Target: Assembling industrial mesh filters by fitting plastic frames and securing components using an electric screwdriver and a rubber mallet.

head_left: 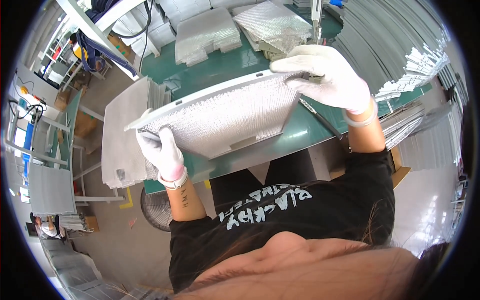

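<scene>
My left hand [162, 150], in a white glove, is closed on the left end of a flat panel [220, 120] with a silvery, ribbed, foil-like face. At the panel's far right corner, my gloved right hand [325, 75] is closed on its edge. The panel stands tilted above the table, with a pale rim that has small dark slots along its top. A slim tool with a black handle [327, 125] lies on the green tabletop [300, 135], just right of the panel. What kind of tool it is, I cannot tell.
A stack of grey panels [127, 132] sits at the table's left end. Silvery sheets [207, 35] and a second pile [272, 25] lie at the back. Tall stacks of grey panels [390, 40] crowd the right. A round fan [156, 207] stands on the floor.
</scene>
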